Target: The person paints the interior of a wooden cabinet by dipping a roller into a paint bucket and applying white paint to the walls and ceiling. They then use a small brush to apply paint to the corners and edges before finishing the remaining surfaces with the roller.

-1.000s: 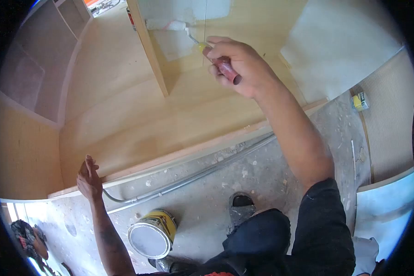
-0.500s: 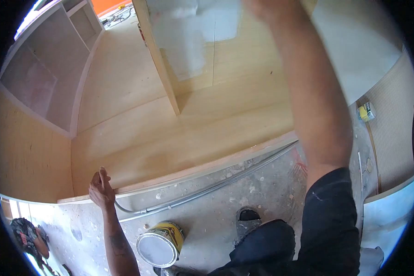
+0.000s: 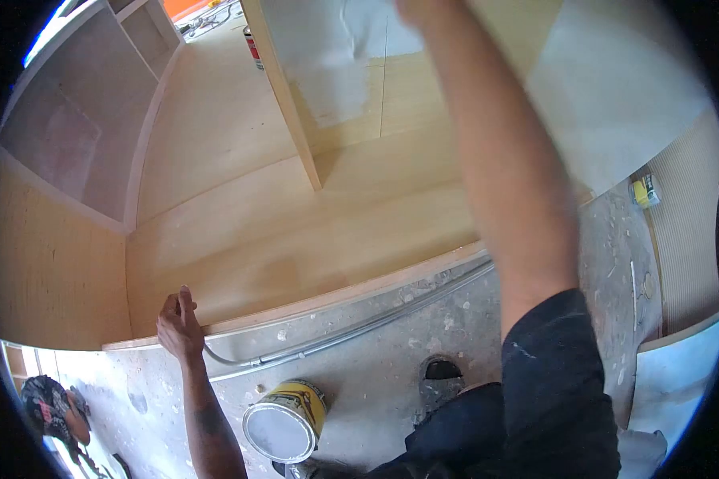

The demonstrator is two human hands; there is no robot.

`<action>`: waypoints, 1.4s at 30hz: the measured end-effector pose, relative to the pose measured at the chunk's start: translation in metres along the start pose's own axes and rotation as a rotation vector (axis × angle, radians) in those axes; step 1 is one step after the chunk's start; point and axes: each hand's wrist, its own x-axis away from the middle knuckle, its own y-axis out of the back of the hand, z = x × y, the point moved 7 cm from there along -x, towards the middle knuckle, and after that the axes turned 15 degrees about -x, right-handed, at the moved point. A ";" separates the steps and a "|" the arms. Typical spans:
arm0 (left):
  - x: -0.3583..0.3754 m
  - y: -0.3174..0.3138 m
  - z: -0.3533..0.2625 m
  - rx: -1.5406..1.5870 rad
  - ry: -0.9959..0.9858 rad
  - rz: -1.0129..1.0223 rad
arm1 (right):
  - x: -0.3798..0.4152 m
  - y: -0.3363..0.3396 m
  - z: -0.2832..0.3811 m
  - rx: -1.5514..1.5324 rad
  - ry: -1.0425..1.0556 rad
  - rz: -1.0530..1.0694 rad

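A misstep could tip the pail (image 3: 310, 399); the pipe (image 3: 302, 354) beyond it could catch a toe. Also beyond the pail, the left hand (image 3: 181, 327) curls partway at the ledge (image 3: 351, 292), hold unclear; the right hand (image 3: 425, 11) is cut off, so I can't tell its grip. The divider (image 3: 283, 96), farther past the pail, could block an arm's sweep

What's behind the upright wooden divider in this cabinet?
Past the left edge of the upright wooden divider, a red-labelled can shows in part. Whatever lies directly behind the divider is covered, so I can't tell what is there.
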 end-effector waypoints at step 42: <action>-0.001 0.006 -0.005 -0.034 0.059 0.083 | -0.017 0.016 0.055 -0.002 0.262 0.001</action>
